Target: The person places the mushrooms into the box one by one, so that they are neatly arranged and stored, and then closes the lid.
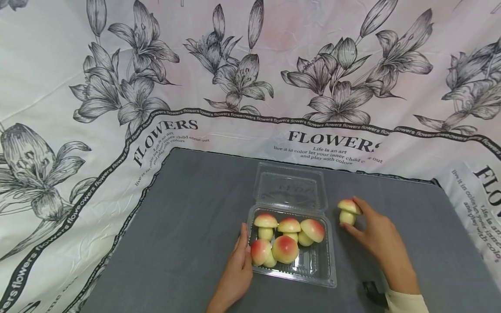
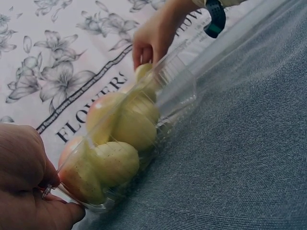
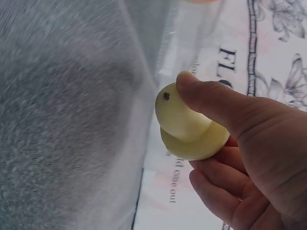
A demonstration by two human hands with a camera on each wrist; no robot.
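Note:
In the head view my right hand (image 1: 377,232) pinches a toy mushroom (image 1: 348,211) with a pale yellow stem and red-tinged cap, to the right of a clear plastic clamshell box (image 1: 328,271). Seen from the right wrist, the thumb lies on the mushroom's stem (image 3: 180,112), which has a small dark spot at its end, and fingers sit under the cap. My left hand (image 1: 236,269) grips the box's left side; the left wrist view shows thumb and fingers pinching its rim. Several similar mushrooms (image 1: 285,249) lie in the box at differing angles, toward its left and back.
The box's hinged lid (image 1: 289,184) is folded open toward the back. A grey cloth (image 1: 176,226) covers the table. Behind it and at both sides hangs a white sheet (image 1: 235,130) with printed flowers and lettering. A dark band (image 2: 215,18) is around the right wrist.

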